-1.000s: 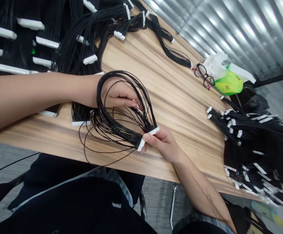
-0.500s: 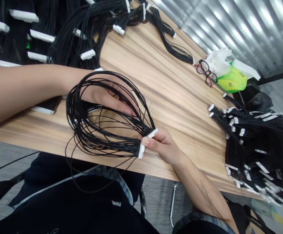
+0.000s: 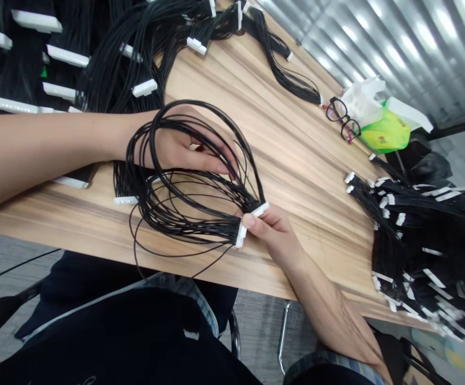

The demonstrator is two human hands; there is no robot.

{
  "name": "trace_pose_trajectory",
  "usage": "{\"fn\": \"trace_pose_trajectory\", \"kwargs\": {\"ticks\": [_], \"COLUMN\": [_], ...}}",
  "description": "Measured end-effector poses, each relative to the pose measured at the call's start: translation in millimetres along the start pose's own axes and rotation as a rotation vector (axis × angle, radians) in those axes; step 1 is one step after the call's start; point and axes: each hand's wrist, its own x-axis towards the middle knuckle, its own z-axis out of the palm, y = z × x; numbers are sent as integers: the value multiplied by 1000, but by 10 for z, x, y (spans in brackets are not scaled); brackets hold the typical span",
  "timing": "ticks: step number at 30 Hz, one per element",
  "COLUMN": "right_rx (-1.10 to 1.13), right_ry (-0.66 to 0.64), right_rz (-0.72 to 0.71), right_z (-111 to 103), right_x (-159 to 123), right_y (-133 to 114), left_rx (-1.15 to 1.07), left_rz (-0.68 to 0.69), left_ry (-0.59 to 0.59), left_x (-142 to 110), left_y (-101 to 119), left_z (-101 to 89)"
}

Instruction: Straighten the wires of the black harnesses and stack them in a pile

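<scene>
A looped bundle of thin black wires (image 3: pixel 184 208) hangs over the near part of a wooden table (image 3: pixel 280 155). Both ends of the bundle meet in two white connectors (image 3: pixel 252 223). My right hand (image 3: pixel 274 231) pinches those connectors between thumb and fingers. My left hand (image 3: pixel 184 144) reaches through the loop, its fingers closed around some of the wire strands near the loop's top. A few loose strands droop past the table's front edge.
Many more black wire harnesses with white connectors (image 3: pixel 76 59) are heaped at the back left, and another pile (image 3: pixel 425 235) lies at the right. Eyeglasses (image 3: pixel 342 120), a white tissue and a green packet (image 3: pixel 385 133) sit near the far right edge. A corrugated metal wall (image 3: pixel 396 48) stands behind.
The wire loop swung out to the left and then came back, now rounder and higher. My left hand shifted within it; my right hand moved slightly right with the connectors.
</scene>
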Motion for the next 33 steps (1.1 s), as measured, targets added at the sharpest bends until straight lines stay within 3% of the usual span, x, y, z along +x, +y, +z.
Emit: {"fn": "trace_pose_trajectory", "kwargs": {"ticks": [3, 8, 15, 21, 25, 30, 33], "right_rx": [-47, -83, -106, -130, -162, -131, -142], "right_ry": [-32, -78, -51, -4, 120, 411, 519], "right_rz": [62, 74, 39, 13, -23, -209, -288], "right_z": [15, 45, 50, 80, 48, -35, -25], "right_x": [-11, -31, -27, -29, -40, -10, 3], "right_y": [-30, -38, -32, -33, 7, 73, 102], "left_rx": [-251, -427, -432, -436, -307, 130, 273], "left_rz": [-24, -78, -2, -102, -46, -100, -130], "left_ry": [-161, -205, -172, -114, -77, 166, 273], "left_x": [9, -29, -42, -16, 18, 13, -8], "left_y": [45, 109, 180, 107, 41, 94, 161], "left_z": [-20, 22, 95, 113, 70, -6, 2]}}
